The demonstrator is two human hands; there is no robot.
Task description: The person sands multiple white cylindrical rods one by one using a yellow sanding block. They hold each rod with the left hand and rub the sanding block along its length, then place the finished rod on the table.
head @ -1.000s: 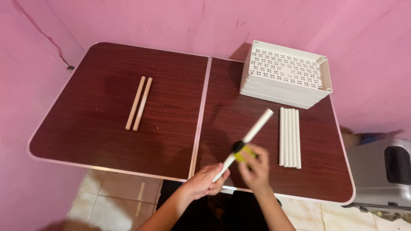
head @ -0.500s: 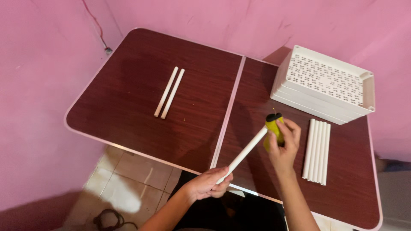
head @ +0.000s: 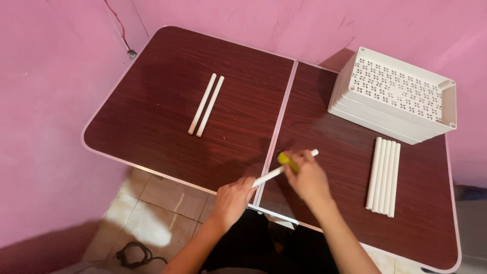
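White plastic tube (head: 276,172) lies across the dark table's (head: 162,101) centre seam, left hand (head: 232,199) fingers closed around its 8 o'clock end. Right hand (head: 307,177) grips a yellow tool (head: 287,161) against the tube's middle.

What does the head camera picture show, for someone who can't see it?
Two hands hold a white tube over a dark wooden table: the left hand grips its near end, the right hand presses a yellow tool against it. More white tubes and stacked white trays lie nearby.
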